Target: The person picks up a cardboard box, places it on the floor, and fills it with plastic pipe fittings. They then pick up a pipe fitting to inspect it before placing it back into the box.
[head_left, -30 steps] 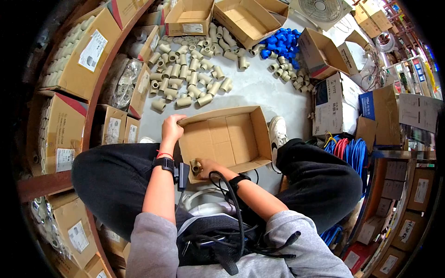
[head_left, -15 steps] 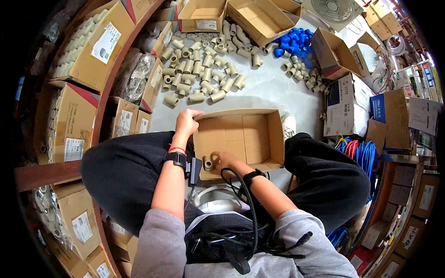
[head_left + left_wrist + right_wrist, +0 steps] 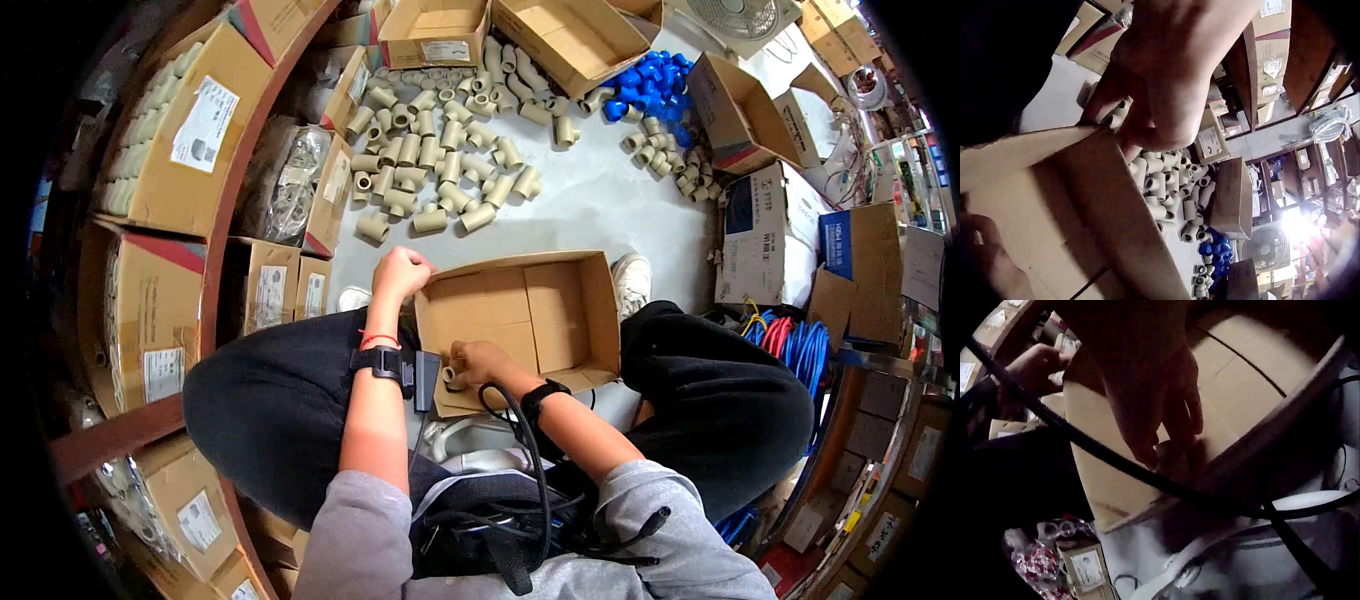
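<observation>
R hand (image 3: 482, 362) round fitting (image 3: 450, 377) – pt. hidden (dim box (image 3: 560, 310))

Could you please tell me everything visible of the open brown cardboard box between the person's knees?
The shallow, rectangular brown cardboard box is open-topped, with seams crossing its bottom. It lies slightly turned. The left hand grips its far left corner; the right hand holds a beige tubular fitting in its near left corner.

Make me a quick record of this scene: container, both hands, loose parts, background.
Container: open cardboard box, between the knees
Left hand: grips the box's far left corner
Right hand: fingers on a tan fitting inside, near left corner
Loose parts: tan fittings and blue fittings on the floor
Background: fan, more boxes
</observation>
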Motion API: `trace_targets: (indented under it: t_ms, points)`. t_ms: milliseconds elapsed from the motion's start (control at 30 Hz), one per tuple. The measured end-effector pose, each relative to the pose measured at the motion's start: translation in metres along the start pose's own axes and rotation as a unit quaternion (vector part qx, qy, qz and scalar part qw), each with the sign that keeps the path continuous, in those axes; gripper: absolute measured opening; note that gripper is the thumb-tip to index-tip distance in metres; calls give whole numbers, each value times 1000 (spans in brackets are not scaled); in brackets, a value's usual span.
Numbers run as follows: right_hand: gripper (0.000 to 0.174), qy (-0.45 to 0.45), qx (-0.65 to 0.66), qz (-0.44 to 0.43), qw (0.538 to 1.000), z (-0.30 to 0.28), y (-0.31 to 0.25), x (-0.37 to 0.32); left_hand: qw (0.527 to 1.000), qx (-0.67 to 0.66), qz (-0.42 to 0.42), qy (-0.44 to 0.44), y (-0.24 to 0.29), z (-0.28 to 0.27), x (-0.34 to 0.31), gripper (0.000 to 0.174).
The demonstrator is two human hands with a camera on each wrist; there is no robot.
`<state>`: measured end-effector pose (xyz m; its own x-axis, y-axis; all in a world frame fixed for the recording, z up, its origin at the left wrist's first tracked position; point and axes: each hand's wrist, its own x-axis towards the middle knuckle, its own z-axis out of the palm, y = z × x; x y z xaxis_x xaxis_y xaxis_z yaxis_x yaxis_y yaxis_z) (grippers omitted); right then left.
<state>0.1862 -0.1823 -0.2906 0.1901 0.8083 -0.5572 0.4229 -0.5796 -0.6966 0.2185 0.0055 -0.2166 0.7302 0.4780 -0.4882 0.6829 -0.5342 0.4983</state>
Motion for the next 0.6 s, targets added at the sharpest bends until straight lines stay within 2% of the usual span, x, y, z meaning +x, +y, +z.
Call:
trace_targets:
  t_ms: [133,233,433,533,600]
  points:
    - [38,34,-164,-16,986,-5,-37,-10,997,-59,4,-57,-6,1,11,18]
    - [18,12,-181,-69,981,5,-31,9,994,-76,-6,-76,-8,0,16,22]
    - [11,-70,-179,-136,972,-10,-16,10,985,-137,-54,-89,-15,-1,17,25]
    - [17,-10,-90,-121,989,-31,-10,9,984,-153,-64,-58,-19,4,17,29]
    - [25,113,-62,-127,983,-41,1,12,983,-160,-70,-63,-20,3,17,31]
